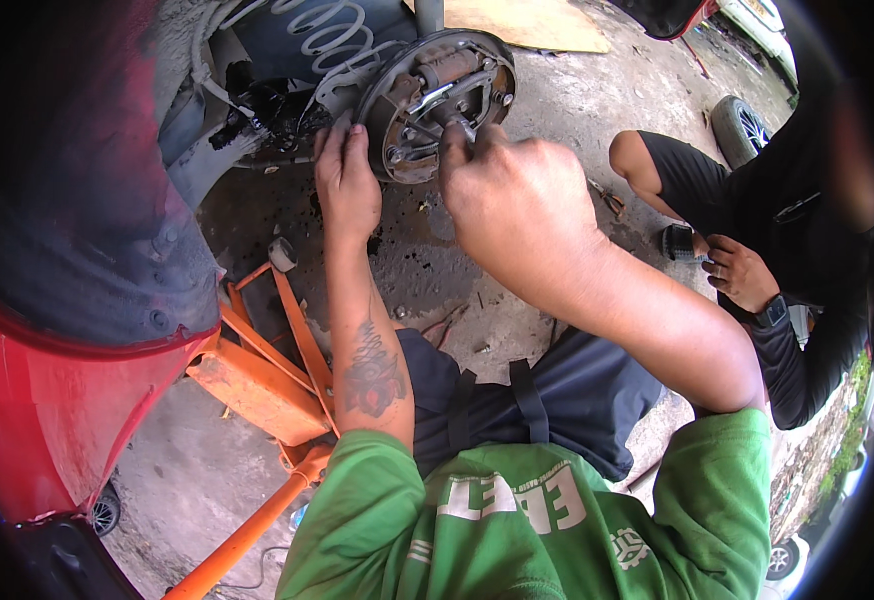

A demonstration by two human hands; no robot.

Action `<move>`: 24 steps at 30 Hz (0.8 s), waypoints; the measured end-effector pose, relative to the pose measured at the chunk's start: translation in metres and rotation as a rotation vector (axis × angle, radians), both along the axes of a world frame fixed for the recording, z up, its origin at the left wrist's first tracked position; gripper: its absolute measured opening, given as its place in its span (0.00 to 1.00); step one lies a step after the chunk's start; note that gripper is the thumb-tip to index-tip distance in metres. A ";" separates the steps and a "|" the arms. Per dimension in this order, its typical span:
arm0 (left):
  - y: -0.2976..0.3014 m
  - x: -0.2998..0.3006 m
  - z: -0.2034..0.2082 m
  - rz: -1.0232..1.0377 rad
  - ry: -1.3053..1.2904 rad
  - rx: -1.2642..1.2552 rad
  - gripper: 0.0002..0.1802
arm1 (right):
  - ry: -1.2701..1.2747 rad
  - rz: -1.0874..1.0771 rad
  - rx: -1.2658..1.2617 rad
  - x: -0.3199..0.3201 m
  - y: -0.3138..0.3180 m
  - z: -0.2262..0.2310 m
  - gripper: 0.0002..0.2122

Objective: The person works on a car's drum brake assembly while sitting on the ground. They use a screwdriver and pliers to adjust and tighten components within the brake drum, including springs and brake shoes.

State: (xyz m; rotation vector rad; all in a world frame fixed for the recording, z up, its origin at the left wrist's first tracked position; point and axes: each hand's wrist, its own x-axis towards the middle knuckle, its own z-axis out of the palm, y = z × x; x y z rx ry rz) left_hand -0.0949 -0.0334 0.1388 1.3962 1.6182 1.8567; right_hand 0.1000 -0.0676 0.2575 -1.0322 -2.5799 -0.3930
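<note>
A drum brake assembly (437, 105) with its shoes, springs and round backing plate bared is mounted at the car's wheel arch, near the top middle. My left hand (347, 190) grips the plate's left lower rim, fingers pointing up. Closed in a fist, my right hand (522, 190) is at the middle of the brake. A small shiny metal piece shows by its fingers, but what it holds is mostly hidden behind the knuckles. Behind the plate are a pale coil spring (332, 40) and dark greasy suspension parts (272, 110).
An orange floor jack (257, 390) stands at lower left, beside the red car body (57, 420). Pliers (610, 200) lie on the concrete. At right a person in black crouches, one hand (742, 272) near a dark brush-like object (679, 242). A wheel (740, 132) lies behind them.
</note>
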 end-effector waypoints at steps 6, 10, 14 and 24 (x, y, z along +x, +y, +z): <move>0.004 0.001 -0.004 -0.005 -0.008 0.031 0.21 | 0.122 0.053 -0.144 0.030 0.043 -0.006 0.14; 0.003 0.002 0.000 0.000 0.027 -0.018 0.23 | 0.260 0.328 -0.147 0.055 0.094 -0.022 0.13; 0.002 0.005 0.002 0.043 0.041 -0.043 0.24 | 0.314 0.415 -0.177 0.060 0.110 -0.025 0.10; -0.005 -0.002 0.002 -0.035 0.085 -0.059 0.28 | 0.022 0.173 -0.066 0.001 0.021 0.023 0.07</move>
